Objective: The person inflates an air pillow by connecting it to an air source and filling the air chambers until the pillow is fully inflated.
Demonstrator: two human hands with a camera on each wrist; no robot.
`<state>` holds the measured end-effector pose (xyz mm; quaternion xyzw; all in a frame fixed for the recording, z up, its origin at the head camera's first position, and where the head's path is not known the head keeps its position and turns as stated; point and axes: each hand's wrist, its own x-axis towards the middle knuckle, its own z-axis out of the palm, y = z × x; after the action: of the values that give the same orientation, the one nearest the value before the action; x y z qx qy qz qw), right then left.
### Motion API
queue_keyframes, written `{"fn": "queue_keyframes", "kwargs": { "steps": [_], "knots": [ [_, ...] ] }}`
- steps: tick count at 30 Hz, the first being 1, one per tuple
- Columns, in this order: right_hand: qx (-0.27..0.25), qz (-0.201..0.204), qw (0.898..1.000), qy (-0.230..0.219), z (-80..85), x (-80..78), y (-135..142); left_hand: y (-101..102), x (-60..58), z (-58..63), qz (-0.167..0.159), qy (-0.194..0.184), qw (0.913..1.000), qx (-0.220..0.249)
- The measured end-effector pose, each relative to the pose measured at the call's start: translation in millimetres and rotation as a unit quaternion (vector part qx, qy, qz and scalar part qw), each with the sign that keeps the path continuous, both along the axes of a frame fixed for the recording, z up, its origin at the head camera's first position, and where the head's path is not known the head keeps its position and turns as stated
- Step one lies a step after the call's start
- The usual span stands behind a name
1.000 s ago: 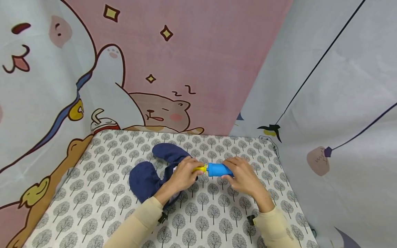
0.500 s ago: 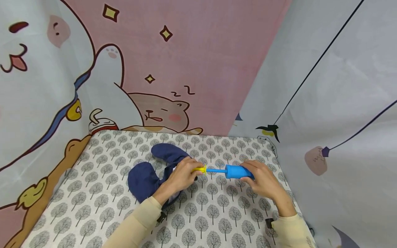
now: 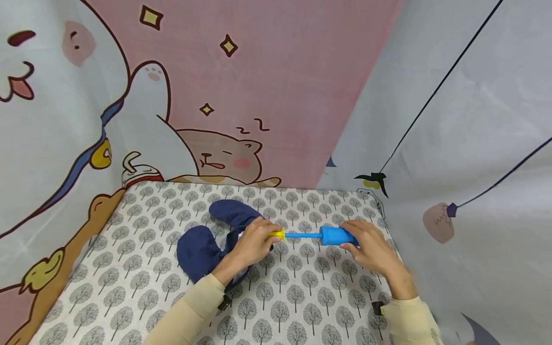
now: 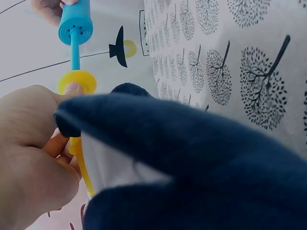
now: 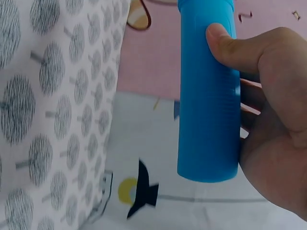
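A blue hand pump (image 3: 335, 235) stretches level between my two hands. My right hand (image 3: 374, 247) wraps round its barrel, the thumb lying along the ribbed side in the right wrist view. From the barrel a thin blue rod (image 3: 304, 235) runs left to a yellow flanged end piece (image 4: 89, 79). My left hand (image 3: 255, 243) pinches that yellow piece beside a navy, U-shaped neck pillow (image 3: 198, 251). Some white lining (image 4: 108, 165) of the pillow shows near the fingers. Where the yellow piece meets the pillow is hidden by hand and cloth.
The table (image 3: 142, 299) has a white cloth printed with grey trees. Behind it hangs a pink cartoon curtain (image 3: 293, 86), and a pale curtain (image 3: 474, 120) drops along the right side, close to my right forearm.
My right hand has moved right with the barrel, drawing a length of rod out. At first the barrel sat close to the yellow flange. My left hand and the pillow have hardly moved.
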<state>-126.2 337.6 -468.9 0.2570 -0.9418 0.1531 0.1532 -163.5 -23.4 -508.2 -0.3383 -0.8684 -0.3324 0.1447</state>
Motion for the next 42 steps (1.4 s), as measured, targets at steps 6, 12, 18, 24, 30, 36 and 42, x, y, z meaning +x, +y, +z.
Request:
{"fn": "queue_keyframes", "kwargs": {
  "steps": [6,12,18,24,30,36,42],
  "knots": [
    [0.005,0.019,0.999,0.025,-3.6,-4.7,-27,2,2.1,-0.1,0.009,0.001,1.0000,0.003],
    [0.021,0.032,0.999,0.035,-9.0,-7.1,-49,4,1.4,-6.2,0.005,0.013,0.9999,0.010],
    [0.026,0.038,0.998,0.040,-12.2,-8.9,-70,7,-6.5,-18.2,-0.014,0.050,0.9982,0.028],
    [0.020,0.049,0.998,0.015,-8.4,-11.7,-78,6,-2.0,-8.1,-0.017,0.034,0.9990,0.022],
    [0.016,0.028,0.999,-0.009,-4.8,-10.9,-53,3,-3.1,-1.2,-0.011,0.028,0.9995,0.001],
    [0.004,0.002,1.000,-0.027,-6.7,-6.3,-14,3,-2.9,0.3,-0.007,0.006,0.9998,-0.019],
    [-0.008,-0.009,1.000,-0.026,-2.5,-7.2,15,1,-4.0,0.9,-0.004,0.010,0.9998,-0.016]
  ]
}}
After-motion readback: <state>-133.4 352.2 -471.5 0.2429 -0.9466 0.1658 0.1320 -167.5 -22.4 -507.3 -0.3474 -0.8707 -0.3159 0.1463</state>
